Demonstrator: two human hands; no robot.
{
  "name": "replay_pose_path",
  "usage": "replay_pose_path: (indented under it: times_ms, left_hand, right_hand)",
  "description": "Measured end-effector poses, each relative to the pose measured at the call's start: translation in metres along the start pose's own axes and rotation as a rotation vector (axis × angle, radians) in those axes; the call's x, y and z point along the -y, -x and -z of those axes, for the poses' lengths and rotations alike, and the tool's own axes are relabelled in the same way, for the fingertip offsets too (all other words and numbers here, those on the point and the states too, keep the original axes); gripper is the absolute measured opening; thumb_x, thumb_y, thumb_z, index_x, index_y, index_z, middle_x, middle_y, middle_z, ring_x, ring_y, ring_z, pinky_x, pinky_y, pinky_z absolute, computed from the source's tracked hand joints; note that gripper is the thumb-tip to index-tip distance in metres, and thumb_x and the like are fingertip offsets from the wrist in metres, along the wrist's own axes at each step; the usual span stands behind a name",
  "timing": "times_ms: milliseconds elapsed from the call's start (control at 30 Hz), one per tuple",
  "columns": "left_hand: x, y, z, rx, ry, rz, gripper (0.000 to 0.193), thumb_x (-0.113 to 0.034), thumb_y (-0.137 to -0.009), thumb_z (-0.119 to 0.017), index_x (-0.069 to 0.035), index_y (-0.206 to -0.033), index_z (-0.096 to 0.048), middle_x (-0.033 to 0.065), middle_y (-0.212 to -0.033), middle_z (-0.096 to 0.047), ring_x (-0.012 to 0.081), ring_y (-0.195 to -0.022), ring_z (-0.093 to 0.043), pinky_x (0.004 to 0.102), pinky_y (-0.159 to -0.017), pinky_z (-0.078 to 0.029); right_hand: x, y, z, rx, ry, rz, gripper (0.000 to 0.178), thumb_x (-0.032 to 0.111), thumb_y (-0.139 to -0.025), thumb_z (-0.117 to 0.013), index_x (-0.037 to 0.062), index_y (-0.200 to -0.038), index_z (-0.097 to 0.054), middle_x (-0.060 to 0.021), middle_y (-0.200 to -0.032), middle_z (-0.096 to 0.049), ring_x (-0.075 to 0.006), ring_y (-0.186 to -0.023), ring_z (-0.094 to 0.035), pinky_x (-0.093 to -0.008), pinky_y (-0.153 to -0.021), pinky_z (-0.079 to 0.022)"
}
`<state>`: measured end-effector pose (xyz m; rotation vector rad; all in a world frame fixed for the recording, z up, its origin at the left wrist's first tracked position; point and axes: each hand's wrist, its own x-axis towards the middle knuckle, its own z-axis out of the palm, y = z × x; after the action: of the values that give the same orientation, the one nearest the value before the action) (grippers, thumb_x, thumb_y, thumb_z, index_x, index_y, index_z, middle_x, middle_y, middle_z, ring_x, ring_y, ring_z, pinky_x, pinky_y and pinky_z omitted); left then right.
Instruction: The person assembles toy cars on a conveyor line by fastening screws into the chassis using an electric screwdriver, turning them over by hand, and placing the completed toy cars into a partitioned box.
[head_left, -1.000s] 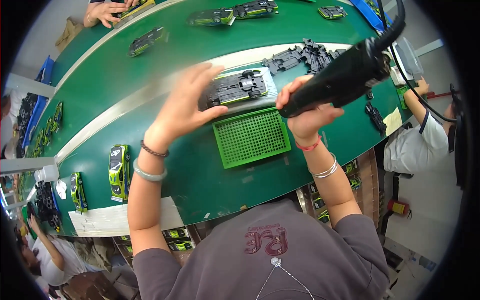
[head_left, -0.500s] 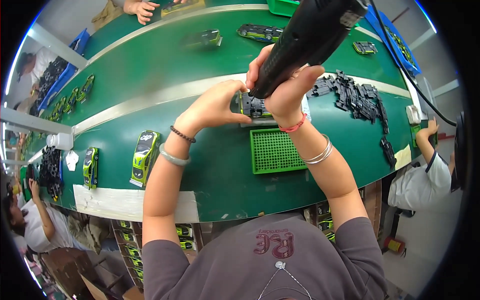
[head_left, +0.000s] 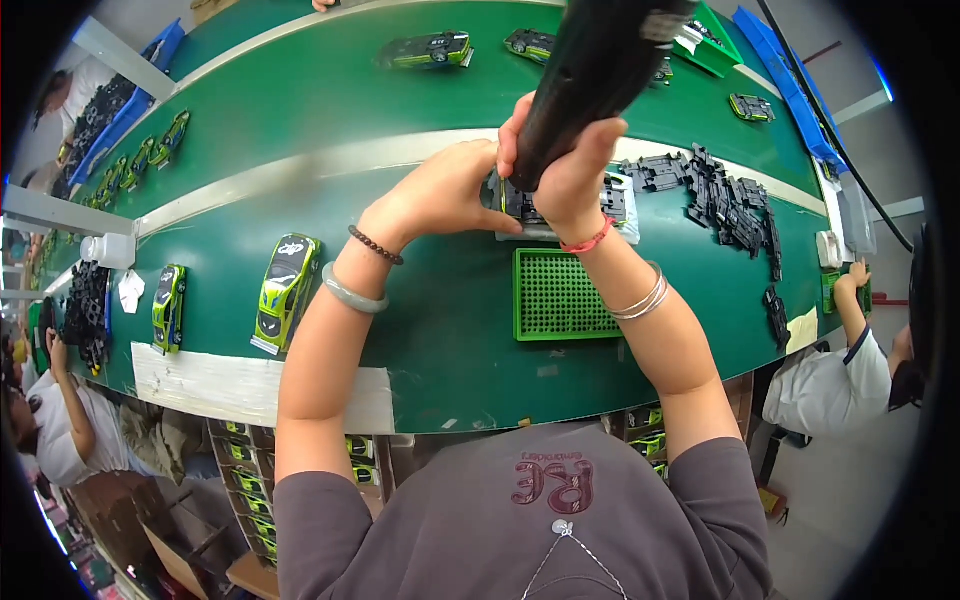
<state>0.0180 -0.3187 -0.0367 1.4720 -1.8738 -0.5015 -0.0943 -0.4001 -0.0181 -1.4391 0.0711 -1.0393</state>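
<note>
My right hand is wrapped round a thick black power screwdriver, which leans up and to the right. Its lower end points down at an overturned toy car with a black underside and yellow-green body edge. My left hand grips the car's left side between thumb and fingers; the fingertips are partly hidden. Under the car lies a pale holder or pad, mostly covered by my right hand. The screwdriver's tip and the far part of the car cannot be made out.
Close by stands a green perforated tray. Black chassis parts are heaped to the right. Two green toy cars, one larger and one smaller, stand at left. Overturned cars lie on the far green surface. A cable hangs at right.
The screwdriver and my right hand have shifted slightly left relative to the tray, still over the car. My left hand keeps its hold. The view has tilted a little, and the far person's hands have mostly left it.
</note>
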Motion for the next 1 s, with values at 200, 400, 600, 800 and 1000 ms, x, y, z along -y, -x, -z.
replay_pose_path:
  times_ms: [200,400,600,800,1000]
  left_hand:
    - [0.0,0.0,0.001,0.017,-0.006,0.085,0.05,-0.024,-0.058,-0.079,0.0,-0.094,-0.055,0.0181,-0.094,-0.058,0.0347,-0.091,-0.054,0.0391,-0.08,-0.044]
    - [-0.016,-0.002,0.009,0.076,0.008,0.098,0.051,-0.022,-0.058,-0.079,-0.003,-0.1,-0.055,0.0168,-0.099,-0.059,0.0346,-0.096,-0.053,0.0384,-0.082,-0.044]
    - [-0.016,0.001,0.005,0.043,0.036,0.103,0.059,-0.018,-0.057,-0.079,-0.004,-0.108,-0.054,0.0158,-0.107,-0.058,0.0343,-0.102,-0.052,0.0371,-0.087,-0.043]
    - [-0.007,0.001,0.003,0.012,0.065,0.061,0.044,-0.019,-0.062,-0.077,-0.004,-0.097,-0.055,0.0141,-0.098,-0.06,0.0314,-0.094,-0.055,0.0355,-0.084,-0.043]
    - [0.001,0.0,0.004,-0.027,0.195,0.098,0.017,-0.01,-0.071,-0.067,-0.003,-0.081,-0.055,0.0101,-0.082,-0.06,0.0233,-0.082,-0.057,0.0318,-0.078,-0.044]
  right_hand:
    - [-0.002,-0.002,-0.002,0.0,0.057,-0.009,0.081,0.073,-0.08,-0.027,-0.0016,-0.064,-0.052,-0.003,-0.047,-0.048,-0.0097,-0.041,-0.048,-0.0224,-0.039,-0.037]
    - [-0.003,0.002,-0.001,0.001,0.04,0.02,0.08,0.074,-0.078,-0.03,-0.0013,-0.063,-0.052,-0.0026,-0.048,-0.048,-0.0087,-0.041,-0.048,-0.0221,-0.039,-0.036]
    - [-0.002,0.005,-0.001,-0.013,0.016,-0.001,0.079,0.075,-0.076,-0.032,-0.0005,-0.063,-0.051,-0.0017,-0.048,-0.048,-0.0081,-0.041,-0.048,-0.0218,-0.039,-0.035]
    - [-0.007,0.009,0.003,-0.022,0.005,0.033,0.082,0.077,-0.075,-0.031,-0.0012,-0.065,-0.052,-0.0031,-0.05,-0.049,-0.0093,-0.044,-0.049,-0.0223,-0.041,-0.037]
    - [0.004,0.006,0.005,0.019,0.073,-0.068,0.094,0.088,-0.062,-0.024,-0.0004,-0.082,-0.048,-0.0077,-0.057,-0.049,-0.0146,-0.047,-0.048,-0.0248,-0.044,-0.041]
